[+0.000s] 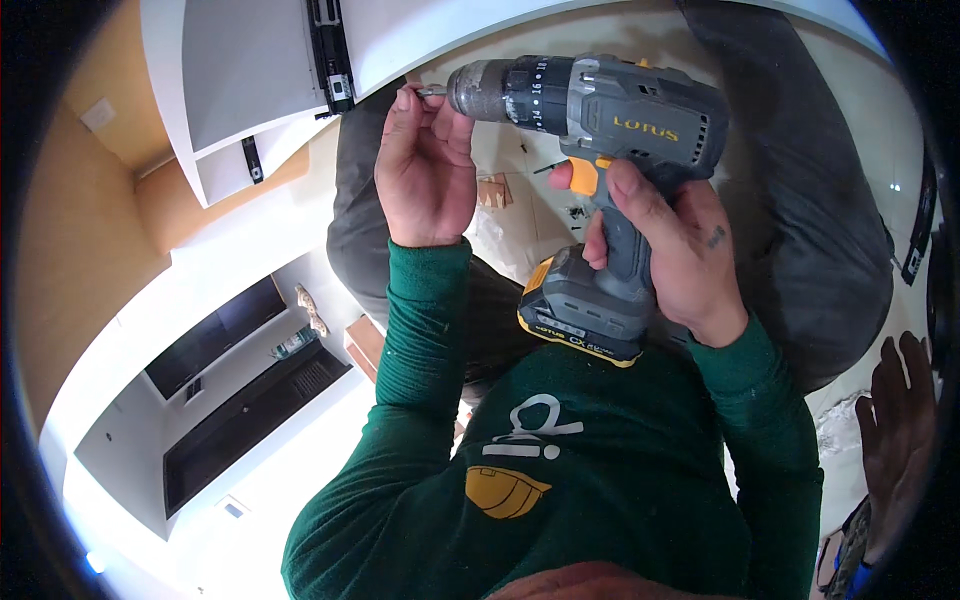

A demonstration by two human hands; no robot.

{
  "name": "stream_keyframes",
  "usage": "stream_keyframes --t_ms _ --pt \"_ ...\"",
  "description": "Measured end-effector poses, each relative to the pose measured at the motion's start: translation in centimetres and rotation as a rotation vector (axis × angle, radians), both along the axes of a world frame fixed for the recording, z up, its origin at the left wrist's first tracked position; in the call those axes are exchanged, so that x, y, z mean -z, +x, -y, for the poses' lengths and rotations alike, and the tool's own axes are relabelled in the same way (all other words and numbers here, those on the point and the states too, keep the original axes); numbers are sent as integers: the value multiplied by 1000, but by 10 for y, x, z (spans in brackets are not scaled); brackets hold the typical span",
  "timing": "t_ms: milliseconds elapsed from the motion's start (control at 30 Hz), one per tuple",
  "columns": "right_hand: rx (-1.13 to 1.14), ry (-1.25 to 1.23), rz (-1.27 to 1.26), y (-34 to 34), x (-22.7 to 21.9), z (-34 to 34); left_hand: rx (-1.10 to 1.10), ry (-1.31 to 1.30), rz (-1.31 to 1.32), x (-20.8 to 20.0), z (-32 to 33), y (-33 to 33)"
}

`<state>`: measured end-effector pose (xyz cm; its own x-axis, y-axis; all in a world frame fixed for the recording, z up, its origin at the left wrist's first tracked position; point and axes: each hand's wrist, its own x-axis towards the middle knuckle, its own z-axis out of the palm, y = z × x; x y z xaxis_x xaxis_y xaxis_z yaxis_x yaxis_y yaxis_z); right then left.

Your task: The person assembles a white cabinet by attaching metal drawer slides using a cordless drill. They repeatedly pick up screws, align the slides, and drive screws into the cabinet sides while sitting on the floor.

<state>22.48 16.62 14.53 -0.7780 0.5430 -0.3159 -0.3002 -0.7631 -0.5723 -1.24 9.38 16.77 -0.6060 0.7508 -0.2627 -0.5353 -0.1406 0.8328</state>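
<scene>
My right hand [685, 245] is wrapped round the handle of a grey and black cordless drill [640, 115] with yellow accents. One finger lies at its yellow trigger. The drill is held level above my lap, chuck to the left, its battery pack [580, 310] down near my shirt. At the chuck's front, my left hand [430, 185] pinches a short metal driver bit [432, 91] between thumb and fingers. The bit's tip is partly hidden by the fingertips.
White cabinet panels with a black drawer slide [328, 60] stand at the upper left. Small dark screws [577, 214] lie on the floor between my legs. Another drawer slide [917, 235] is at the far right. A co-worker's hand [897, 430] shows at the right edge.
</scene>
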Motion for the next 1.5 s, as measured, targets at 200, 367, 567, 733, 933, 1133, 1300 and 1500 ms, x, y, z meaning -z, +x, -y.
stream_keyframes --t_ms 200,367,567,733,933,1133,1300,1500 --pt "51 69 -13 -9 1 13 8 -74 -49 -9 11 -8" --pt "-30 145 -31 -16 -1 19 8 -76 -23 -14 30 -22" --pt "-20 160 -32 -18 -5 34 -4 53 3 -8 34 -17" --pt "60 -56 -67 -26 -8 43 62 161 33 4 39 -20" --pt "63 -48 -56 -26 -6 46 134 178 37 6 43 -28" --pt "16 192 -15 -26 -4 47 135 68 0 4 52 -43" --pt "-19 313 -66 -51 3 46 -151 16 125 11 22 -28" --pt "77 187 -65 -113 -6 29 -186 58 80 21 -1 -82"
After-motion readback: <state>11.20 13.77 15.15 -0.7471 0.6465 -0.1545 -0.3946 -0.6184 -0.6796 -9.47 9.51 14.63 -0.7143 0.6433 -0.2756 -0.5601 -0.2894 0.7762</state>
